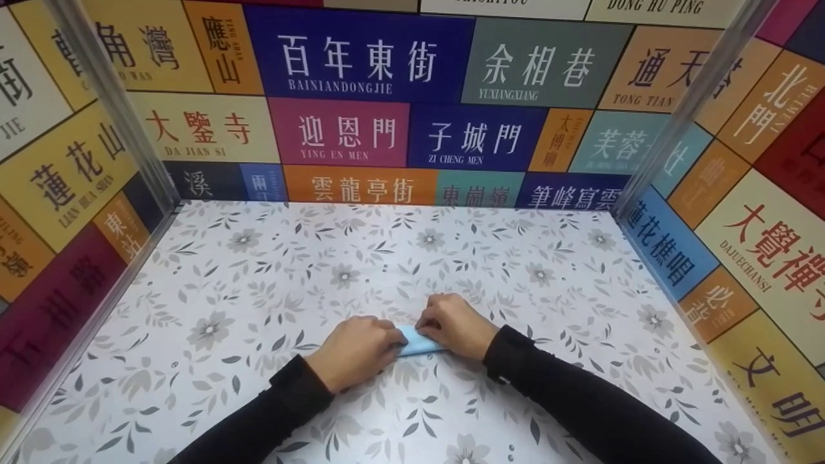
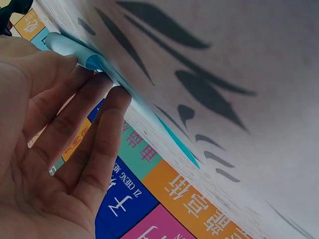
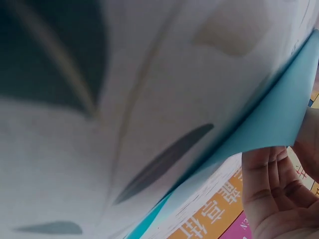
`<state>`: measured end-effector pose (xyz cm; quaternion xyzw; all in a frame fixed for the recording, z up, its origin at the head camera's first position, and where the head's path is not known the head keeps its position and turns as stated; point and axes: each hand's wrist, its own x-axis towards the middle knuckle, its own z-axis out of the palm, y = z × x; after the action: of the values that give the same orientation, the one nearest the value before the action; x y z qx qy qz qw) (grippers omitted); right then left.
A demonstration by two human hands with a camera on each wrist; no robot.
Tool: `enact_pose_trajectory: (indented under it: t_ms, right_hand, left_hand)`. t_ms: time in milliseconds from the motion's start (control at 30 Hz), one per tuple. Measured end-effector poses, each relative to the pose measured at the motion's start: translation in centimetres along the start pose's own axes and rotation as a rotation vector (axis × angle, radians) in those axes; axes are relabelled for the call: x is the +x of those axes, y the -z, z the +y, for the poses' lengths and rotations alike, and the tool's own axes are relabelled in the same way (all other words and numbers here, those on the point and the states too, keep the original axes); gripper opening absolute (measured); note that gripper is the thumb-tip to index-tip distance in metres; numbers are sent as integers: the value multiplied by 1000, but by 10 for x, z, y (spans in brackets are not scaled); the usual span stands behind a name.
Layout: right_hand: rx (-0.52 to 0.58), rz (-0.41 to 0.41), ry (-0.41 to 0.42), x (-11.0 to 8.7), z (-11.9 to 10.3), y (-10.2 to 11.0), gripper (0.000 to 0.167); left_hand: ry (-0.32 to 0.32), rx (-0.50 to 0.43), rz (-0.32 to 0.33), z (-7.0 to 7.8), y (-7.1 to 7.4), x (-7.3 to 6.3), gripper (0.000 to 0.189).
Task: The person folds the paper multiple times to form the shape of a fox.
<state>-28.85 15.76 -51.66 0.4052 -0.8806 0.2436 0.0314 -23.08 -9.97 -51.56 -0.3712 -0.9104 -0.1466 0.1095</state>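
Observation:
A light blue sheet of paper [image 1: 419, 343] lies on the flower-patterned tabletop, between the two hands and partly covered by them. My left hand [image 1: 358, 351] pinches its left end with bent fingers. At the other end, the right hand [image 1: 459, 327] holds the sheet between thumb and fingers. Seen from the left wrist, the paper [image 2: 72, 50] curls over into a loose roll under the thumb, while a flat strip of it stays against the table. In the right wrist view, the paper's edge [image 3: 269, 124] is bent up off the surface, with the fingertips against it.
The white tabletop [image 1: 387, 258] carries grey flowers and leaves. Behind it and on both sides rise panels [image 1: 361, 58] covered in coloured blocks with Chinese lettering. Clear corner strips [image 1: 119, 109] join the panels.

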Motion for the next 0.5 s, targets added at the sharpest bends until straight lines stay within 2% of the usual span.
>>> enact_pose_trajectory:
  t_ms: [267,500]
  right_hand:
    - [7,-52,24,-1,1,4,7]
    - [16,-50,45,-2,3,6,8]
  left_hand:
    - [8,-1,-8,1,-1,0,13]
    - [16,0,-27,1,0,0,14]
